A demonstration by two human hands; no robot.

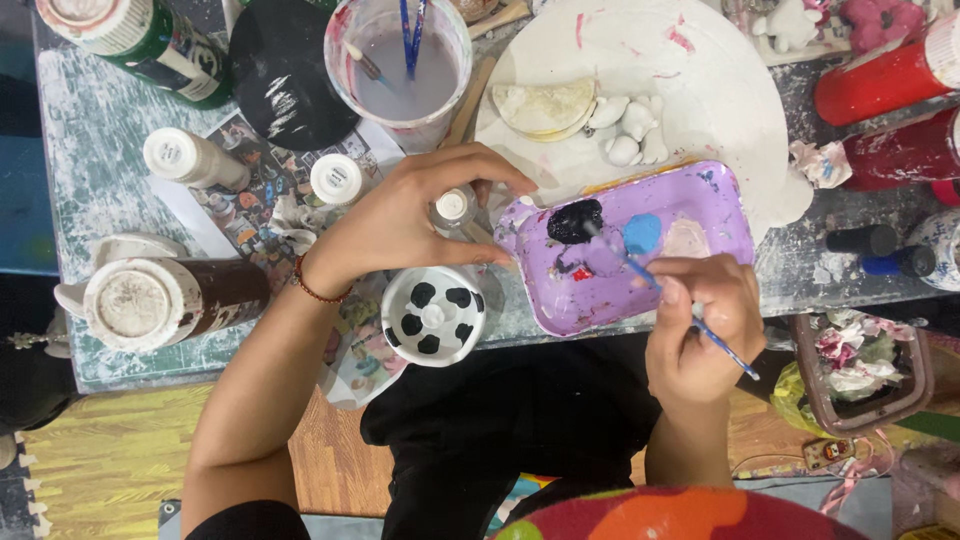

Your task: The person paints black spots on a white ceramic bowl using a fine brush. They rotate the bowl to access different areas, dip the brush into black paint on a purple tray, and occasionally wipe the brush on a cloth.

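Observation:
My right hand (700, 330) grips a thin blue paintbrush (722, 346), its tip dipped in a black paint blob (574, 220) on a purple tray palette (720, 205). A blue blob and a pale blob sit beside the black one. My left hand (400, 215) arches over the table with spread fingers, its fingertips touching the palette's left rim, above a small clear bottle with a white cap (452, 207). Just below that hand stands a white ceramic cup with black spots (433, 315), close to the table's near edge.
A cup of cloudy water (400, 80) holds brushes at the back. White-capped paint bottles (335, 180) and a brown jar (170, 300) stand to the left. A round white board (720, 100) carries small unpainted figurines. Red bottles (885, 80) and a box of used tissues (860, 370) are on the right.

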